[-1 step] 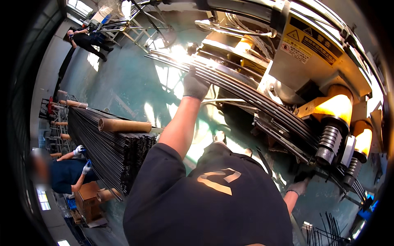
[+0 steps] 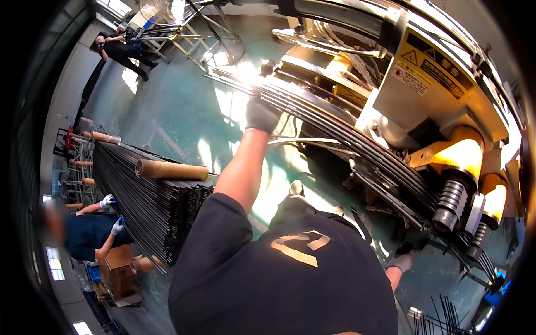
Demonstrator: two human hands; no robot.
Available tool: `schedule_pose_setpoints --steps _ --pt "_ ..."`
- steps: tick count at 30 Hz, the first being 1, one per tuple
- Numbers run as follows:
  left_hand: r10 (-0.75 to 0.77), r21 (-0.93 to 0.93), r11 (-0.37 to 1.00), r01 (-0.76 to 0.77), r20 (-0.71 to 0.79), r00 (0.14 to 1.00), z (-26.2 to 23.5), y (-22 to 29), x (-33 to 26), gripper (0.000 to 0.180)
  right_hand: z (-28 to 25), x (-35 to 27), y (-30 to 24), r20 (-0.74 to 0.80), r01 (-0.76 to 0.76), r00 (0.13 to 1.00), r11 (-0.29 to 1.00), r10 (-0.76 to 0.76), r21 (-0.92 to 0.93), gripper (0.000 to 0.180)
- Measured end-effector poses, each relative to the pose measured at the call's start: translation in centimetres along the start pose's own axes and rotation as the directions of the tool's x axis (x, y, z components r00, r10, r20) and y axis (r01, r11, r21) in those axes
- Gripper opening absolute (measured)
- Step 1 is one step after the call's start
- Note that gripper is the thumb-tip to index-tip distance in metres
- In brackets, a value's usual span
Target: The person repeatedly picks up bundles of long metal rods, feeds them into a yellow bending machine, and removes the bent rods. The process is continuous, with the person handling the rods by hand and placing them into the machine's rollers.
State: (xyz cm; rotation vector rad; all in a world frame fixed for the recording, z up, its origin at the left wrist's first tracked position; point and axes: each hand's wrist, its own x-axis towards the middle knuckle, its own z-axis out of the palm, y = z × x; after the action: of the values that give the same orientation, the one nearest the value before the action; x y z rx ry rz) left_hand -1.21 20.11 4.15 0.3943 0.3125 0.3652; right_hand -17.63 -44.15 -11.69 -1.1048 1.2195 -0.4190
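My left hand (image 2: 262, 114), in a dark grey glove, reaches to the near side of a bundle of long dark metal rods (image 2: 340, 131). Its fingers close on the rods, though glare hides the fingertips. The rods run from the far middle down to the right, past the ribbed steel cylinders (image 2: 448, 201) of a machine. My right hand (image 2: 401, 261), in a grey glove with a dark patch at the fingers, hangs low at the right, near the rods' lower end. Its fingers are too dark to read.
The machine's panel (image 2: 424, 67) with yellow warning labels stands at the right. A large stack of black rods (image 2: 151, 201) with a cardboard tube (image 2: 170, 170) on it lies left. A co-worker (image 2: 92, 234) in white gloves is beside it; another person (image 2: 125, 53) stands farther off.
The view has shifted slightly. My left hand sits a little lower and nearer along the rods. My right hand has barely moved.
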Motion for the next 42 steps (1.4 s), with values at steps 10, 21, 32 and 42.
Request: schedule_pose_setpoints --steps 10,21,32,42 --pt "0.24 0.125 0.969 -0.213 -0.288 0.927 -9.7 21.4 11.0 0.048 -4.5 -2.7 11.5 -0.039 -0.206 0.979 0.963 0.202 -0.175 0.027" --pt "0.127 0.347 0.928 -0.136 0.046 0.991 -12.0 24.7 12.3 0.041 1.5 -17.9 16.5 0.047 -0.197 0.974 0.933 0.221 -0.301 0.034" --pt "0.013 0.426 0.901 -0.076 0.15 0.989 -10.9 26.3 13.4 0.031 6.2 -17.5 14.4 0.154 -0.155 0.963 0.924 0.219 -0.35 0.039" --pt "0.024 0.575 0.815 -0.072 0.091 0.996 -9.4 25.8 12.5 0.045 5.0 -17.8 15.8 0.021 -0.188 0.979 0.932 0.205 -0.31 0.034"
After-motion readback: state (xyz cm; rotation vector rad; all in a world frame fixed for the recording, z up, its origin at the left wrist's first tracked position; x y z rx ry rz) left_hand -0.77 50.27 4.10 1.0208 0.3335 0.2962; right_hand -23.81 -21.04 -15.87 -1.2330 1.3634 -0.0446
